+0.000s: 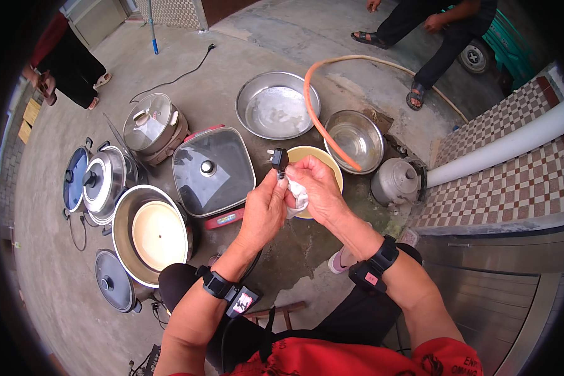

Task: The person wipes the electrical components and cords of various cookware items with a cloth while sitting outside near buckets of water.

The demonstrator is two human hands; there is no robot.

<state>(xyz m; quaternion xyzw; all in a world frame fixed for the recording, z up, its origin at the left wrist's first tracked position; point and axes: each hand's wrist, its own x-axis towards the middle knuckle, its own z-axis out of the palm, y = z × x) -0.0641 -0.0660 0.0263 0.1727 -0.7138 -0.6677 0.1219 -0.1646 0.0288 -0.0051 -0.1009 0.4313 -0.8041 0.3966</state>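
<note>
A black power plug with metal prongs points up and to the left in front of me. My left hand pinches its cord just below the plug body. In my right hand is a crumpled white cloth, its fingertips close against the base of the plug. Part of the black cord shows under my left wrist. Behind my hands sits a yellow basin, partly covered by them. To the left of it stands a square electric pan with a glass lid and red handles.
An orange hose arches into a metal basin, near a wide steel basin and a kettle. Several pots, including a large open pot and a lidded cooker, stand left. Two people are farther off.
</note>
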